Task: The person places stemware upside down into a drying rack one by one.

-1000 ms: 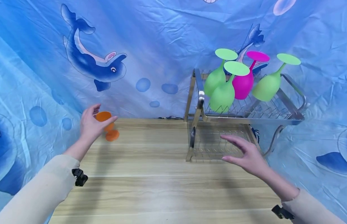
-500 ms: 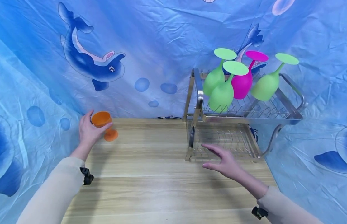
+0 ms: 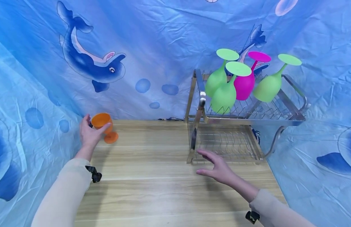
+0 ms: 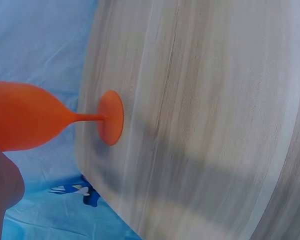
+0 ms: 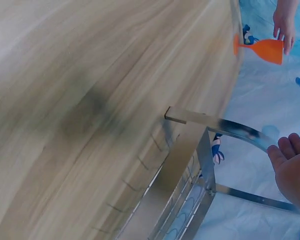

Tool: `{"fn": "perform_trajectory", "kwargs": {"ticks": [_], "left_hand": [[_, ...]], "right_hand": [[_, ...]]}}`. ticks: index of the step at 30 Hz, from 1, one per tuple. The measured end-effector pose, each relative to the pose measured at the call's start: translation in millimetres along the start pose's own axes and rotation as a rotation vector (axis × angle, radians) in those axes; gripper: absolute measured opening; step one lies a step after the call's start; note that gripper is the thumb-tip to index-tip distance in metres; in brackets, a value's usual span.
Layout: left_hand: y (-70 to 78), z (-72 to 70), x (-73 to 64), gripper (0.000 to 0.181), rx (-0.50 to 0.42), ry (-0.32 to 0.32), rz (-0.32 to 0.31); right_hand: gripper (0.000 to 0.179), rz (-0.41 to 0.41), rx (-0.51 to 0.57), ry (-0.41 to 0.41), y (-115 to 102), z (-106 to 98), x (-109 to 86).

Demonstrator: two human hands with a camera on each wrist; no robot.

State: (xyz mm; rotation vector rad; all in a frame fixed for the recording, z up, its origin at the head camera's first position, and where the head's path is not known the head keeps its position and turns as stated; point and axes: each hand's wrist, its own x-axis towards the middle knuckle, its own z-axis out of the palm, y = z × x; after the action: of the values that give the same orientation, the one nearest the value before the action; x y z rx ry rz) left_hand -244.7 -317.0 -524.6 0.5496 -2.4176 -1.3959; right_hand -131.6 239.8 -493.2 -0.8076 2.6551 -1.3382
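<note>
An orange goblet (image 3: 102,121) stands upright near the table's back left edge; the left wrist view shows its bowl (image 4: 27,116), stem and round foot. My left hand (image 3: 90,134) is around the left side of its bowl. The thumb lies across the front of the bowl, and a gap shows between bowl and fingers. In the right wrist view, that hand's fingers (image 5: 285,32) hang fairly straight beside the goblet. My right hand (image 3: 219,170), thumb and fingers spread and holding nothing, hovers in front of the metal dish rack's (image 3: 255,122) lower left corner.
On the rack's upper tier, several goblets stand upside down: a magenta one (image 3: 244,85) among green ones (image 3: 224,99). The rack's lower wire tier (image 3: 226,145) is low over the wooden table (image 3: 152,189). A blue dolphin-print curtain (image 3: 152,47) encloses the back and sides.
My left hand has shifted lower around the goblet, its fingers moving from behind the rim to the bowl's left. My right hand has moved left and slightly down. The goblet stays about where it was.
</note>
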Motion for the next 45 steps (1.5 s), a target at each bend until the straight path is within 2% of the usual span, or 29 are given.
{"fn": "perform_trajectory", "kwargs": {"ticks": [3,7,18,30,35,39,45], "left_hand": [[-2.6,2.8,3.1,0.115,-0.027,-0.022,-0.013],[-5.5,6.1,5.6,0.114,-0.047,-0.019,-0.026],[-10.1,14.9,9.8,0.108,-0.110,0.050,-0.070],[-11.0,18.4,10.8,0.100,-0.094,0.081,-0.078],[-12.4,12.7,10.2,0.098,-0.095,0.074,-0.066],[-10.1,4.6,7.8,0.097,-0.093,0.052,-0.032],[13.1,-8.0,-5.1,0.099,-0.089,-0.026,0.007]], "right_hand": [[0.076,0.020,0.014,-0.010,-0.1,3.6,1.4],[0.077,0.045,0.028,-0.020,0.2,7.7,2.5],[0.075,0.016,0.068,-0.023,2.7,15.4,5.4],[0.075,0.025,0.076,-0.038,2.6,21.2,8.5],[0.072,0.005,0.045,-0.018,1.3,23.2,10.2],[0.070,-0.015,0.041,-0.016,-0.5,23.9,11.7],[0.071,-0.023,0.048,-0.031,-2.6,25.0,15.3]]}}
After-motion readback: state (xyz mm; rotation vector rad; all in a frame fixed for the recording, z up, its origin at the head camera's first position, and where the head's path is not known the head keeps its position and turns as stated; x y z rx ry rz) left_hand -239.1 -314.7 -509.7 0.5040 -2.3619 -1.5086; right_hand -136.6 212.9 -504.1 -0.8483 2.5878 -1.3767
